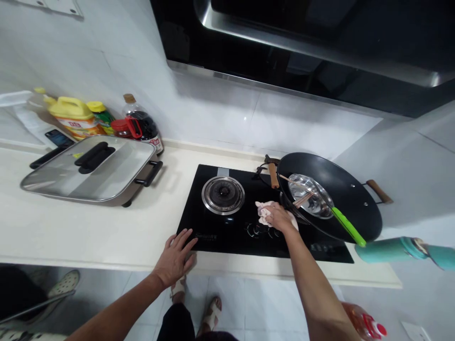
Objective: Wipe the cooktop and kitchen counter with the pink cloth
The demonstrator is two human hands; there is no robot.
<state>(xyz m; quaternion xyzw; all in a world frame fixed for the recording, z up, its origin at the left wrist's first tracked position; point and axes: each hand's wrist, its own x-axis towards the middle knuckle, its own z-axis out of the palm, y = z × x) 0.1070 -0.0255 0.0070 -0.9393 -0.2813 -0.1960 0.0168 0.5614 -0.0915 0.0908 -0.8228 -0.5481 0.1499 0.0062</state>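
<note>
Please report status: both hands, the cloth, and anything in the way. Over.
Right hand holding cloth, cloth on stove. Left hand resting at stove's front left corner, gripping nothing. Wok over stove's right side, probably in the way.

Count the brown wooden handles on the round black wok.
2. One brown wooden handle is at the left of the round black wok, beyond the right hand and its crumpled pale pink cloth; the second handle is at the wok's right. None looks hidden.
</note>
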